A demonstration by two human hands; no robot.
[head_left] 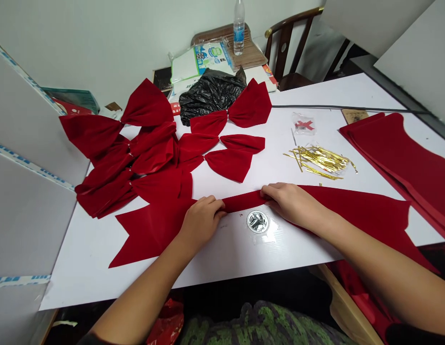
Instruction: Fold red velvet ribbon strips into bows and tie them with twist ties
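A long red velvet strip with notched ends lies across the white table. Its middle is gathered into a narrow fold. My left hand pinches the fold on the left side, fingers closed on the fabric. My right hand pinches the same fold on the right, fingers curled over it. A small round silver cap sits on the table just in front of the fold, between my hands.
Several finished red bows pile up at the left and centre back. Gold twist ties lie to the right, flat red fabric pieces at the far right. A black bag, a water bottle and a chair stand behind. White boards wall the left.
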